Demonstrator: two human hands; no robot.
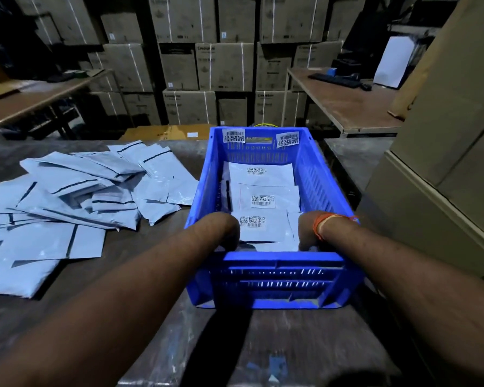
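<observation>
I have a blue slotted plastic crate (280,256) standing on a dark worn tabletop (291,344), just right of a loose heap of grey poly mailer bags (76,196). Flat white barcoded packets (260,196) lie inside it. My left hand (221,230) and right hand (309,230) dip over the near rim. The fingers are hidden, so I cannot tell whether they clasp anything. I judge the crate stiff and light and the packets slick, so it is best held by the rim or the end handle slots.

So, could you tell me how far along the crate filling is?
Done: several barcoded packets lie in the blue crate. In hand: the left hand and right hand reach inside its near end. Probably left: the pile of grey mailers beside it on the table.
</observation>
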